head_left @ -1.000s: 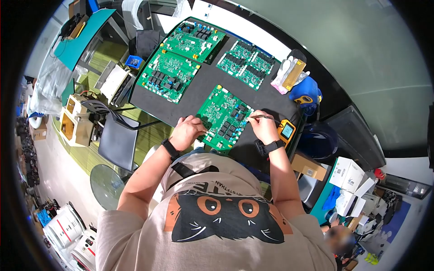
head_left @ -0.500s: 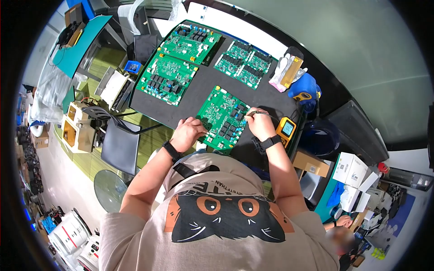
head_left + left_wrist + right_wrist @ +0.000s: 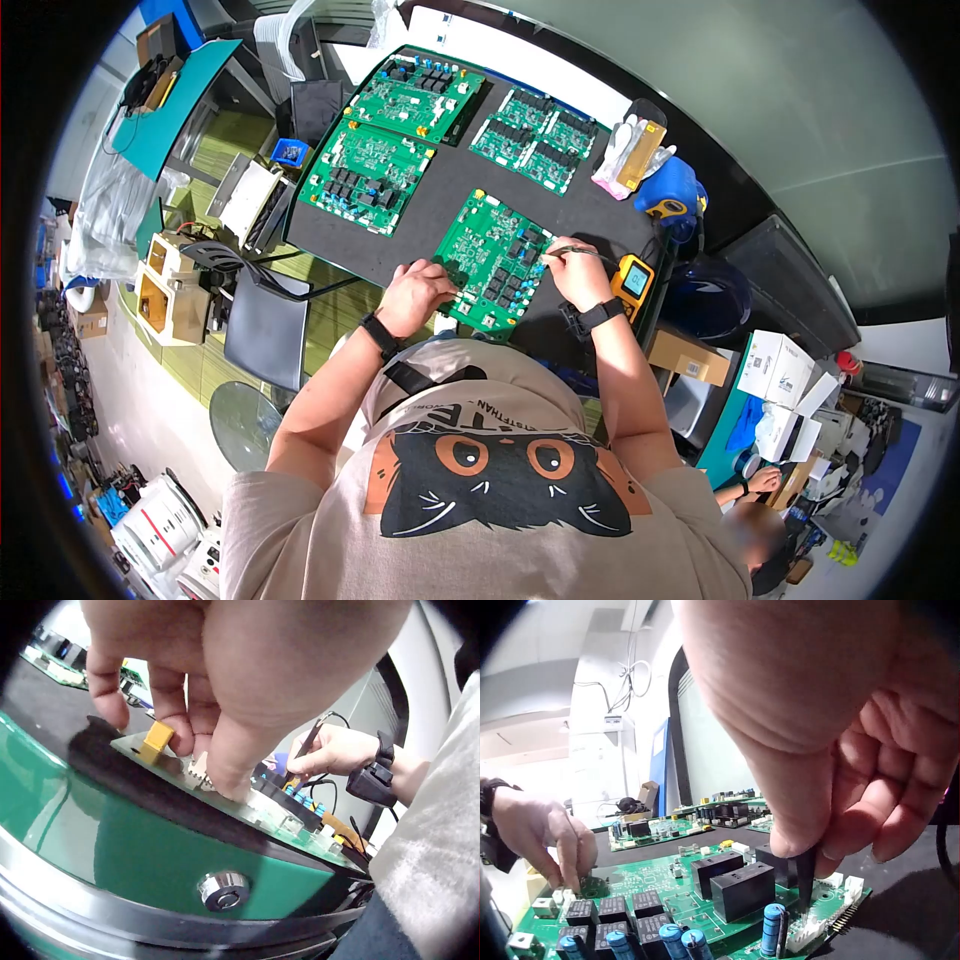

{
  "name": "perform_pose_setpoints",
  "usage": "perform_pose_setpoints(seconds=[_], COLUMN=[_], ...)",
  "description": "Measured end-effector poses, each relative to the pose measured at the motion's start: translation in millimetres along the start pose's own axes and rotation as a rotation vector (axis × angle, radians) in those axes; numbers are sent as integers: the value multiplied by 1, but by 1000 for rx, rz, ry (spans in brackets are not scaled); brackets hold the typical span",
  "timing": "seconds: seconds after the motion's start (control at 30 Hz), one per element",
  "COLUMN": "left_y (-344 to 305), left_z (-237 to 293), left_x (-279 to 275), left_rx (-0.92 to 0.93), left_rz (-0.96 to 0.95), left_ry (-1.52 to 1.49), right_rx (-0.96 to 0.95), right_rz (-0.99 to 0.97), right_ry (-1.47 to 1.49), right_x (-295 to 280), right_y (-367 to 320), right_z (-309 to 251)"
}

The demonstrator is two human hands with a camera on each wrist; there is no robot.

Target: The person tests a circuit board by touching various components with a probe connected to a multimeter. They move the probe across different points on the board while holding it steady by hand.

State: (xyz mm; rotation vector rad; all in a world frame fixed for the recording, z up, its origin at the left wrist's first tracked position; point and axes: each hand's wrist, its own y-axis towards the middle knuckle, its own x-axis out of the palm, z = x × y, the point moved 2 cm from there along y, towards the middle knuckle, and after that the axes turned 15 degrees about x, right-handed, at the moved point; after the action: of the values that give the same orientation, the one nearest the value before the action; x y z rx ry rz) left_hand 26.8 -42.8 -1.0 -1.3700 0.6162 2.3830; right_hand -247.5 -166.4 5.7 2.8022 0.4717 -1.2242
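A green circuit board [image 3: 478, 240] with black relays [image 3: 744, 889] and blue capacitors [image 3: 772, 930] lies on the dark tabletop before me. My left hand [image 3: 413, 297] pinches the board at its left edge, thumb and fingertips around a white connector [image 3: 199, 771]; a yellow part [image 3: 157, 739] stands beside the fingers. At the opposite edge my right hand [image 3: 580, 275] grips a black test probe [image 3: 805, 874] between thumb and fingers. The probe points steeply down, its tip among white connectors and a blue capacitor. A yellow multimeter [image 3: 634, 280] lies just right of that hand.
Two larger green boards [image 3: 370, 175] lie at the left, and a panel of smaller boards [image 3: 535, 140] at the back. Gloves with a tan box [image 3: 637, 160] and a blue device [image 3: 668, 195] stand at the right. A dark chair [image 3: 265, 335] is left of the table.
My right hand has shifted slightly and now holds the probe steeper against the board's right edge. The left hand keeps its place. The head view has turned a little.
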Motion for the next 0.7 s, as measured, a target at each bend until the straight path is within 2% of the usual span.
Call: perform_pose_setpoints(seconds=[0.33, 0.5, 0.7], left_y=[3, 0, 4], left_z=[11, 19, 23], left_x=[-6, -2, -3], left_rx=[-10, 25, 0], left_rz=[-107, 8, 53], left_ry=[52, 25, -53], right_rx=[6, 11, 17], right_rz=[18, 23, 12], right_ry=[18, 11, 7], right_x=[-6, -4, -6], right_y=[-4, -4, -4], right_z=[-5, -3, -6])
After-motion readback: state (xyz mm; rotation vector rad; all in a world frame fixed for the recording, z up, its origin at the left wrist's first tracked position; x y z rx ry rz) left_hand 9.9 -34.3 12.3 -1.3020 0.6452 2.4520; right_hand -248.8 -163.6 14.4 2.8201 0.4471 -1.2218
